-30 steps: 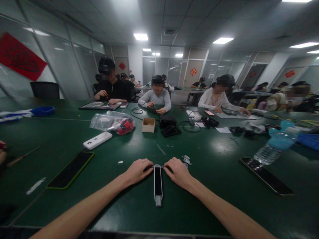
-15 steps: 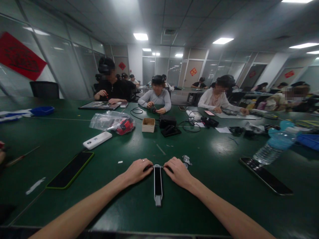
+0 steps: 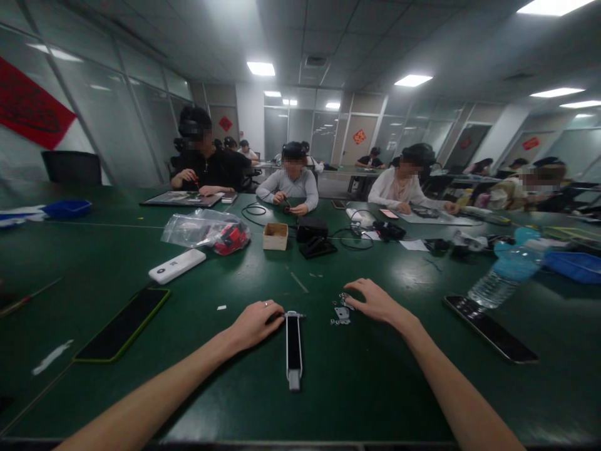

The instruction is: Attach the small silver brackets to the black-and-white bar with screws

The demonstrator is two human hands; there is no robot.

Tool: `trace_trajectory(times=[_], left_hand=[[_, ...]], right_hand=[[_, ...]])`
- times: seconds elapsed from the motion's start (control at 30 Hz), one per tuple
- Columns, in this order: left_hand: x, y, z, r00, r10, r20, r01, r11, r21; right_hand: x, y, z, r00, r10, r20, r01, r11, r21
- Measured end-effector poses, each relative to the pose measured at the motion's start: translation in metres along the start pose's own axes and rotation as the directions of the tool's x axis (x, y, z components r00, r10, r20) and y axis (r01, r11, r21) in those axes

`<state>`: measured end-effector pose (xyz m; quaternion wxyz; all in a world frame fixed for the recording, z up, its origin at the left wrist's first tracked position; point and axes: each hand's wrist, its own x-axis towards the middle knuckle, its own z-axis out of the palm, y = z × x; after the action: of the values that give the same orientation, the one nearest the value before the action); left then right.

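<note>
A long, narrow device (image 3: 293, 351) with a black face and pale metal edges lies on the green table in front of me. A grey block forms its near end, and a thin rod crosses its far end. My left hand (image 3: 256, 324) is closed, thumb and forefinger pinching at the left of that far end. My right hand (image 3: 375, 302) hovers at the small metal parts (image 3: 342, 314), its fingers apart and nothing seen in them. Those parts are flat plates and tiny rings. The right fingertips partly cover the farther ones.
A green-edged phone (image 3: 123, 326) and a white power bank (image 3: 177, 266) lie left. Right stand a water bottle (image 3: 498, 282) and a dark phone (image 3: 491, 329). Farther off are a small box (image 3: 275, 237) and a plastic bag (image 3: 201, 230). Several people sit across the table.
My right hand has let go of the device's far end and moved right to the small metal parts, with its fingers spreading. My left hand stays at the device. The view has shifted slightly.
</note>
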<state>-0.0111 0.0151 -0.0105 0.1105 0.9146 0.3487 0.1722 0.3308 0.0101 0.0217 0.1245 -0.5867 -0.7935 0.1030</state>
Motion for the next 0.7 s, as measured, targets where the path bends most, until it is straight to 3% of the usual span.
trace_trajectory(times=[0.1,0.37,0.6,0.7], left_hand=[[0.0,0.002,-0.002,1.0,-0.005,0.007,0.005,1.0,-0.011],[-0.001,0.002,-0.003,1.0,-0.008,0.001,0.008,1.0,-0.028],[0.0,0.004,-0.005,1.0,-0.011,0.006,0.012,1.0,-0.016],[0.0,0.004,-0.005,1.0,-0.017,0.01,0.017,1.0,-0.014]], right_hand=[[-0.003,0.009,0.0,0.994,-0.081,0.067,0.074,0.992,0.105],[-0.001,0.005,0.002,0.993,-0.105,0.047,0.097,0.986,0.137],[-0.003,0.003,-0.01,0.999,0.006,0.033,-0.015,0.96,0.28],[-0.004,0.008,-0.018,0.995,0.078,-0.058,-0.059,0.96,0.274]])
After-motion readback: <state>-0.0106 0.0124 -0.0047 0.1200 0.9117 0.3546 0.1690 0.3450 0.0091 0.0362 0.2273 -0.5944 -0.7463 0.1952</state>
